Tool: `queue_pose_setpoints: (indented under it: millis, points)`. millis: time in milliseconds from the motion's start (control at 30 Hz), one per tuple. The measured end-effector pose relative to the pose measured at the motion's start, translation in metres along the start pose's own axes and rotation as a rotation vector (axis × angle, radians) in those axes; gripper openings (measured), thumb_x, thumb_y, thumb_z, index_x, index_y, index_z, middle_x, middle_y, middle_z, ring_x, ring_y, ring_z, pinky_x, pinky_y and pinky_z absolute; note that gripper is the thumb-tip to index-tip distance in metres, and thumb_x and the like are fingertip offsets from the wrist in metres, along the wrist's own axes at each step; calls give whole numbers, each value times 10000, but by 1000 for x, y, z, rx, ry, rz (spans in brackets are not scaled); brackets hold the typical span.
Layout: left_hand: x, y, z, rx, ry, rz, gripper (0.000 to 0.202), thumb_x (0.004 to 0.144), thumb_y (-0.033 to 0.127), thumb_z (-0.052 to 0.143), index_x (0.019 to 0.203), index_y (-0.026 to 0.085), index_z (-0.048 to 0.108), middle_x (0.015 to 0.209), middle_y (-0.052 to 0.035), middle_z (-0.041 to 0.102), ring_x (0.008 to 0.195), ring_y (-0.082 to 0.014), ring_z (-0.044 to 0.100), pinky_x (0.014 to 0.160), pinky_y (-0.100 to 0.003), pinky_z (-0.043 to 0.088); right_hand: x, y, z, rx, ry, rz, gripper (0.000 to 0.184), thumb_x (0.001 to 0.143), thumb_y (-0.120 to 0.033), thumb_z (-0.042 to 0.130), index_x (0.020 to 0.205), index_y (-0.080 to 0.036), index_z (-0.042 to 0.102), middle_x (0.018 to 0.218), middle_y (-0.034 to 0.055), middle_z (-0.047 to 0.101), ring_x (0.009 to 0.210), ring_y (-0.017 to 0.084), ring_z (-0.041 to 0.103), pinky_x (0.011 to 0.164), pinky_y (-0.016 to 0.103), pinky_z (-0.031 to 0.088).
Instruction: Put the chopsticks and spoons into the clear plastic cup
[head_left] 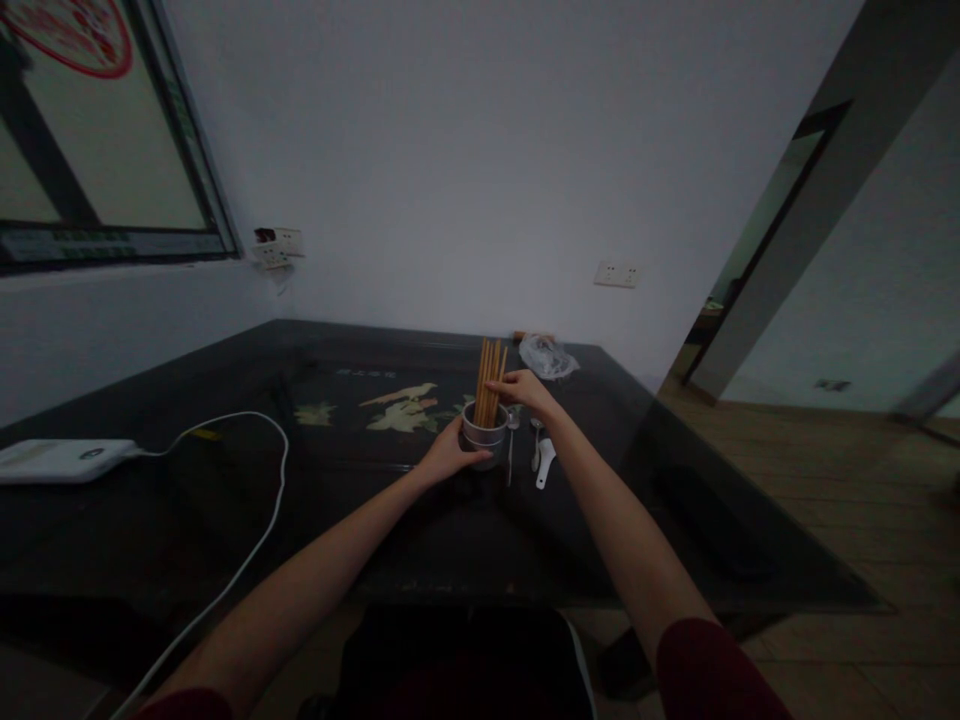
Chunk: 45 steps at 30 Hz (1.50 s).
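Observation:
A grey metal cup (486, 437) stands on the dark table, with several wooden chopsticks (489, 385) upright in it. My left hand (448, 455) is wrapped round the cup's left and near side. On the chopsticks, my right hand (523, 388) closes its fingers from the right, around the middle of their length. Just right of the cup lie a thin metal spoon (511, 450), a second metal spoon (535, 445) and a white spoon (546, 462). The far side of the cup is hidden.
A crumpled clear plastic bag (547, 357) lies at the table's far edge. At the left, a white power bank (67, 460) trails a white cable (283, 470) toward me. A dark flat object (712, 520) rests on the right of the table (420, 540).

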<state>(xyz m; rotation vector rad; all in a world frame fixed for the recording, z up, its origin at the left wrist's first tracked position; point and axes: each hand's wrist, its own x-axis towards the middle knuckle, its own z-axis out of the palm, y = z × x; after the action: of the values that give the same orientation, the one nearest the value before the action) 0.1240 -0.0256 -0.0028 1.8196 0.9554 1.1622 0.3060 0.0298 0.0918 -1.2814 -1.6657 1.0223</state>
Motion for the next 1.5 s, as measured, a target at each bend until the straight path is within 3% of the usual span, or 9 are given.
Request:
queue_pose_setpoints:
  millis: [267,667,1033,1500]
  points:
    - [0,2,-1,7,6,12,775,586,302,806,1264,147,463,1271,-146,559,1180,-289,524,1026,-451,388,6,0,0,-117,60,-55,402,607,-471,777,530,-121,595,467,8,570,445,84,514,453,178,420]
    - [-1,7,-1,19,3,3,771,591,295,801,1258,127,452,1269,-158,556,1174,-286,528,1023,-446,387,10,-9,-2,-89,22,58,308,660,-350,785,529,-123,624,502,40,633,449,122,583,468,215,509]
    - [-1,5,-1,12,1,1,770,590,313,802,1258,145,458,1265,-139,563,1167,-279,536,1018,-437,401,8,-8,-1,-115,35,48,355,653,-424,776,544,-119,630,523,54,651,456,123,593,447,201,505]
    - [-1,1,0,24,1,-2,747,598,308,792,1252,159,463,1254,-127,571,1163,-276,539,1020,-452,400,14,-5,-8,-201,169,-69,378,699,-465,715,539,-143,596,505,31,619,478,120,576,461,198,448]
